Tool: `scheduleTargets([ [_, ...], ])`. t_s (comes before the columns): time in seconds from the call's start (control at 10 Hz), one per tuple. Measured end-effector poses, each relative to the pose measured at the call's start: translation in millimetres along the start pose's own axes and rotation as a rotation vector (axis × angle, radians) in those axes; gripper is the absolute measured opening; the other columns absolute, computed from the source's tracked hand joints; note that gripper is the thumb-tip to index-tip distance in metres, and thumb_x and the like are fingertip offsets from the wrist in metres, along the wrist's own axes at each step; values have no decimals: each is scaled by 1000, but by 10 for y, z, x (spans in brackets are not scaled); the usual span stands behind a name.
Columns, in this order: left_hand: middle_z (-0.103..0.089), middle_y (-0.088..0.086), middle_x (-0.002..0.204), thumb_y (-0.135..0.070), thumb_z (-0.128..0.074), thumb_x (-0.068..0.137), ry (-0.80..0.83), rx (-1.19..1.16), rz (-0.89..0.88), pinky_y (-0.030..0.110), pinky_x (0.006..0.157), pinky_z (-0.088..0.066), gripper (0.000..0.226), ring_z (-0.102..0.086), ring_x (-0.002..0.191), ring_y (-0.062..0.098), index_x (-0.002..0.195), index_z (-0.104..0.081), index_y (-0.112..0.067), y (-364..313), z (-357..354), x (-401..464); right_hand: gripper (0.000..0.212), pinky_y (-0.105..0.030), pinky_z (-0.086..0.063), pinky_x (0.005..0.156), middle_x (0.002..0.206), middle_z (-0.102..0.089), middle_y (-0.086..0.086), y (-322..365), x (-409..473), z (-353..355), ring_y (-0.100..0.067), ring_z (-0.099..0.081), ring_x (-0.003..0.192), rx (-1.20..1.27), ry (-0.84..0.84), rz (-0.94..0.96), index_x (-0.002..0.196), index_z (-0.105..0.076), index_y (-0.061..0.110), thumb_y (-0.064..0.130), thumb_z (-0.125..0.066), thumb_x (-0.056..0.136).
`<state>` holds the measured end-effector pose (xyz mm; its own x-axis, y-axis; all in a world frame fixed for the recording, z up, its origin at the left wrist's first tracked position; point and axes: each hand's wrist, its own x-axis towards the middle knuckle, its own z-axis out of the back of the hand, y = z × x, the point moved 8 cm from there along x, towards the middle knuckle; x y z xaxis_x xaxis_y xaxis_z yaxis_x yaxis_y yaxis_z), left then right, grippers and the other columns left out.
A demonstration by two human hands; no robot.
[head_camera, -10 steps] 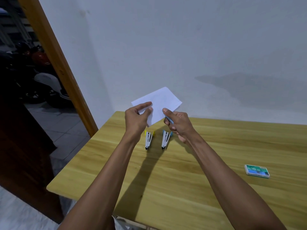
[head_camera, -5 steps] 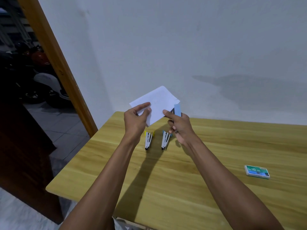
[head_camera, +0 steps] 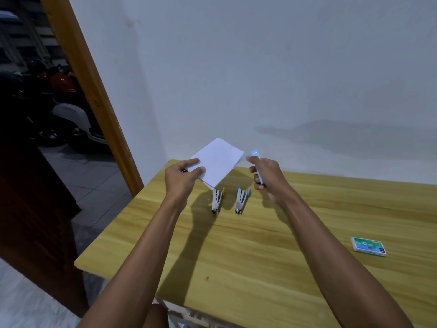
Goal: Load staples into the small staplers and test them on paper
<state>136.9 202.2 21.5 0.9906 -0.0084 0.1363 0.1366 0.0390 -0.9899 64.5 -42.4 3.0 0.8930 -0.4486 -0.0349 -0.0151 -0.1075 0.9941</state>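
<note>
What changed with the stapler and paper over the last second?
The right hand drew the light blue small stapler rightward off the folded white paper, now clear of its edge. The left hand still pinches the paper. Two staplers on the wooden table and the green staple box stayed put.

Right hand covers most of a blurred blue stapler; the staple box print is too small to read.

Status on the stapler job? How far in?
Done: can't confirm any loaded; two staplers lie open on the table. In hand: right hand holds a blue stapler, left hand the paper, apart. Left: those two; staple box sits shut.
</note>
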Motion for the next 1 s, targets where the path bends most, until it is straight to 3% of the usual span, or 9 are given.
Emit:
scheduleTargets([
  [0.1, -67, 4, 106, -3, -81, 74, -88, 81, 46, 30, 85, -55, 36, -65, 94, 17, 109, -72, -5, 268, 292, 46, 24, -28, -37, 46, 77, -58, -11, 78, -15, 173, -15, -44, 47, -277, -8, 64, 90, -58, 5, 29, -63, 91],
  [0.2, -66, 10, 116, -6, -83, 71, -157, 194, 124, 37, 83, -58, 41, -68, 95, 26, 110, -70, -6, 608, 521, 59, 39, -28, -35, 51, 70, -62, -6, 0, -120, 274, -21, -53, 58, -813, -70, 105, 78, -56, 7, 44, -67, 85],
  [0.3, -66, 16, 120, -10, -82, 72, -168, 458, 78, 34, 94, -50, 39, -62, 107, 31, 108, -72, 1, 798, 623, 11, 39, -29, -32, 51, 76, -55, -5, -124, -165, 316, -25, -53, 71, -1040, -135, 60, 75, -52, 10, 43, -73, 80],
  [0.4, -70, 12, 110, -27, -76, 76, -164, 859, -92, 37, 94, -39, 25, -54, 108, 34, 92, -77, -9, 815, 613, -119, 37, -28, -37, 58, 96, -60, -8, -163, -245, 356, -28, -58, 84, -1109, -207, -19, 96, -57, 8, 37, -74, 80],
  [0.5, -70, 17, 105, -27, -67, 84, -147, 1014, -227, 41, 92, -39, 25, -54, 103, 38, 85, -76, -3, 803, 531, -184, 41, -29, -39, 64, 98, -52, -7, -271, -340, 281, -28, -59, 96, -1176, -178, -83, 106, -52, 6, 31, -73, 81],
  [0.6, -66, 19, 104, -27, -57, 91, -94, 1093, -244, 40, 88, -42, 30, -53, 99, 35, 86, -72, -2, 817, 450, -176, 26, -31, -43, 63, 96, -64, -13, -365, -384, 206, -24, -55, 78, -1188, -162, -69, 86, -52, 8, 26, -70, 84],
  [0.7, -66, 14, 107, -31, -52, 94, -68, 1136, -214, 37, 88, -42, 32, -53, 101, 30, 93, -72, -7, 795, 447, -137, 36, -34, -44, 66, 111, -63, -15, -390, -410, 216, -26, -57, 85, -1161, -166, -45, 103, -57, 3, 32, -70, 86],
  [0.8, -66, 15, 113, -30, -51, 95, -50, 1126, -237, 37, 88, -41, 30, -52, 106, 31, 103, -71, -9, 663, 394, -166, 61, -33, -42, 70, 125, -56, -16, -405, -468, 339, -31, -58, 108, -1168, -186, -70, 130, -43, 3, 49, -58, 92],
  [1.0, -62, 4, 121, -25, -60, 91, 316, 796, -350, 36, 88, -47, 21, -51, 123, 23, 107, -72, -18, 417, -375, -461, 48, -40, -44, 96, 139, -49, -9, -344, -848, 592, -30, -48, 123, -1261, -264, 83, 141, -39, 14, 40, -35, 101],
])
